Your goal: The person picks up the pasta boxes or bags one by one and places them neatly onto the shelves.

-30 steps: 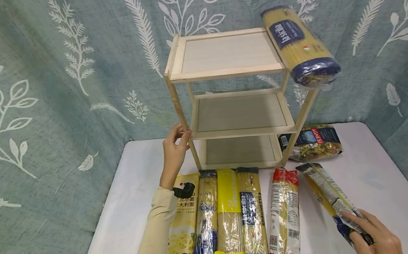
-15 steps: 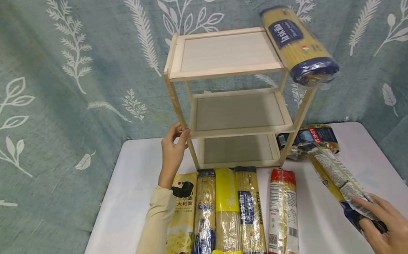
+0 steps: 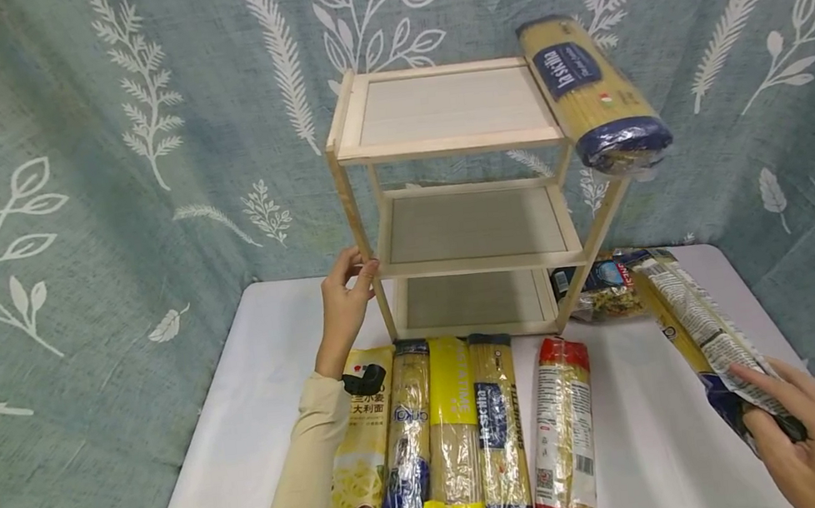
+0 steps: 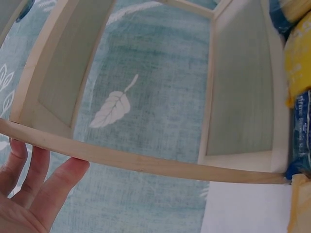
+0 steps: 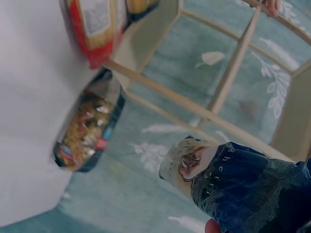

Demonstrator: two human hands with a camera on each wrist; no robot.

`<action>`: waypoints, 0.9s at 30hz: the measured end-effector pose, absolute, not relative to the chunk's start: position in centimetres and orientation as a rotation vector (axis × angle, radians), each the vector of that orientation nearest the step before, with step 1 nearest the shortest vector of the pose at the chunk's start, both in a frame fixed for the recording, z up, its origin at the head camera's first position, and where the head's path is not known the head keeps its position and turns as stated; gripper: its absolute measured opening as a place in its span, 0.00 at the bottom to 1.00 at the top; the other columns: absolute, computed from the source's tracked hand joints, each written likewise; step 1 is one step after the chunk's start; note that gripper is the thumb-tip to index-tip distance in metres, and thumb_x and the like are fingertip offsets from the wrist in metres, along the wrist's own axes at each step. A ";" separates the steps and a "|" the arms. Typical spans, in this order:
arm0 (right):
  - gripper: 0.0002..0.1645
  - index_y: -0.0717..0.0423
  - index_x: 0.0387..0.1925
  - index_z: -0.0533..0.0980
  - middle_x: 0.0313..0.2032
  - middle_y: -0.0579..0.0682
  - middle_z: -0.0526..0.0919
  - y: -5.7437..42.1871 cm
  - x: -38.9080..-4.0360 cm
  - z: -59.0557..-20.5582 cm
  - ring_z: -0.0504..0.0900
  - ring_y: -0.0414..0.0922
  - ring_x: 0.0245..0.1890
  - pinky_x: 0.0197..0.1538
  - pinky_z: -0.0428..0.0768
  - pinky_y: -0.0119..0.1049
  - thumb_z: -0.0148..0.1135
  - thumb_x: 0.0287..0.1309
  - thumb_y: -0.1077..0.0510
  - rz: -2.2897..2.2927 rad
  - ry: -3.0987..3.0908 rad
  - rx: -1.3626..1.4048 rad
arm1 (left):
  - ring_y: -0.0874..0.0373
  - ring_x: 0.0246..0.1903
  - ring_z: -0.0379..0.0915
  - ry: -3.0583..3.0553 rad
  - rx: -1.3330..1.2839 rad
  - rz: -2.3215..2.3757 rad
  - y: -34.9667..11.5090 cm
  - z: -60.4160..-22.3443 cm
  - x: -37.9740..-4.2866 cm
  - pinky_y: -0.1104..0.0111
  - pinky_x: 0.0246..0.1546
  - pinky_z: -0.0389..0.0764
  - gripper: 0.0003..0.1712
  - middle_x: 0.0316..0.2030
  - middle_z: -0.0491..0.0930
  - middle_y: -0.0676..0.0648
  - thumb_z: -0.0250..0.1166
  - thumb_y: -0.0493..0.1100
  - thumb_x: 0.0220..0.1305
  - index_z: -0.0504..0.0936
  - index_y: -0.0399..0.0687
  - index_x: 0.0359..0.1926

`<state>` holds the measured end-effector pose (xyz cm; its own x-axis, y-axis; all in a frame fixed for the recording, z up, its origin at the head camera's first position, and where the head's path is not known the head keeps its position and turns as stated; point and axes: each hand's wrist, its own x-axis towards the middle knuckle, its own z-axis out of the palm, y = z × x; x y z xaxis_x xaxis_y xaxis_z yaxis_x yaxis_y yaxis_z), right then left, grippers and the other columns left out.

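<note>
My left hand holds the front left post of a three-tier wooden shelf; the left wrist view shows the fingertips at that post. My right hand grips the lower end of a long spaghetti packet, which has a printed back and a dark blue end. In the right wrist view this packet is close to the camera, with part of the word "spaghetti" showing. Its far end overlaps an Agnesi pasta bag lying beside the shelf's right side.
Across the right edge of the top tier lies a La Sicilia spaghetti packet, its front end overhanging. Several pasta packets, among them a yellow one and a red-ended one, lie on the white table before the shelf. A patterned curtain surrounds everything.
My right hand has carried the spaghetti packet to the right and away from me, so it now covers part of the Agnesi bag. The left hand stays on the post.
</note>
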<state>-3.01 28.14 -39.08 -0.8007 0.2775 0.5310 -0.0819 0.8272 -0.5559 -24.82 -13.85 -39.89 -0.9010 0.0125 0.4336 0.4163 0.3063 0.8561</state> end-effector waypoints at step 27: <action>0.27 0.67 0.50 0.78 0.54 0.68 0.75 29.6 -5.4 -33.2 0.76 0.60 0.50 0.40 0.58 0.11 0.52 0.47 0.80 0.720 -2.293 -0.100 | 0.44 0.45 0.74 -2.238 -0.372 -1.633 -14.0 -39.8 -24.8 0.47 0.34 0.83 0.17 0.46 0.77 0.36 0.58 0.43 0.69 0.74 0.38 0.54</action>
<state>-5.35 29.57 -33.25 -0.7379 0.2702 0.6185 -0.1319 0.8409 -0.5248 -24.80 -14.02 -39.85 -0.9061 0.0086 0.4229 0.4054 0.3034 0.8623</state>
